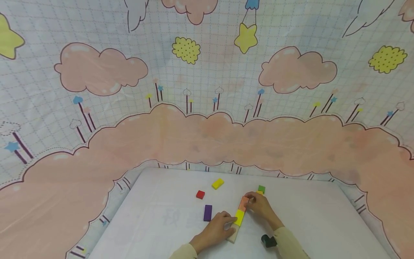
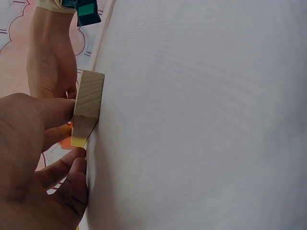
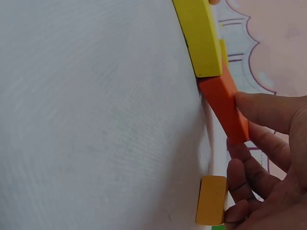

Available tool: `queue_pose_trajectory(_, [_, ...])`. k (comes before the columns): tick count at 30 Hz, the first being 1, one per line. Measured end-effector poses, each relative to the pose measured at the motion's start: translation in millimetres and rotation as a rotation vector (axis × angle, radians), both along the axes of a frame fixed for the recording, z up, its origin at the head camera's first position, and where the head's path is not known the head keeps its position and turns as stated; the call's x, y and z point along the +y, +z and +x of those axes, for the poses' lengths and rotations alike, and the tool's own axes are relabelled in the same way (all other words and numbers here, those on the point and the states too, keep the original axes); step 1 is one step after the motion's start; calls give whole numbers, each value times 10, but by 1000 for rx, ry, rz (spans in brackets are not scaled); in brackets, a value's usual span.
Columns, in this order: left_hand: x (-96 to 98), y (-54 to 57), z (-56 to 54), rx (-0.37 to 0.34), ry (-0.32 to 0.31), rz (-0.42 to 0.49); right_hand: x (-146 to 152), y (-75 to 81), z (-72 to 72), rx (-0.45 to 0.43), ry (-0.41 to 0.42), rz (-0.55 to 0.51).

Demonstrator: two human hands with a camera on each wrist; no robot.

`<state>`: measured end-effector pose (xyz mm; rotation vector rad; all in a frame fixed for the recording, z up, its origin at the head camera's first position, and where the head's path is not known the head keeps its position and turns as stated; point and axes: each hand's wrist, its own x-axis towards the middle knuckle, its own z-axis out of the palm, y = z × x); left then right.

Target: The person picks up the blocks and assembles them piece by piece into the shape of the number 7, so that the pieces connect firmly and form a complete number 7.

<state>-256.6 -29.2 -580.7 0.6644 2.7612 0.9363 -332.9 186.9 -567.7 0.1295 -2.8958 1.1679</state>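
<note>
A row of blocks slants away from me in the head view: a plain wooden block [image 1: 233, 235] nearest, a yellow block [image 1: 239, 217] in the middle, an orange block [image 1: 243, 203] farthest. My left hand [image 1: 215, 230] rests along the row's left side, index fingertip at the yellow block and thumb against the wooden one. Its other fingers bend loosely beside the row in the left wrist view. At the far end, my right hand [image 1: 260, 207] holds the orange block, the thumb [image 3: 264, 110] on its side. The orange block's end meets the yellow block.
Left of the row lie a purple block [image 1: 208, 213], a red block [image 1: 200, 194] and another yellow block [image 1: 218, 183]. Beyond the right hand sit a green block [image 1: 261, 189] and an amber block [image 3: 211, 200]. A dark green device [image 1: 268, 241] is at the right wrist.
</note>
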Motion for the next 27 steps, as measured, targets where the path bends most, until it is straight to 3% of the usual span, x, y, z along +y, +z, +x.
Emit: queue_pose_trajectory(27, [59, 26, -14, -15, 24, -14, 21, -22, -22, 5, 27, 42])
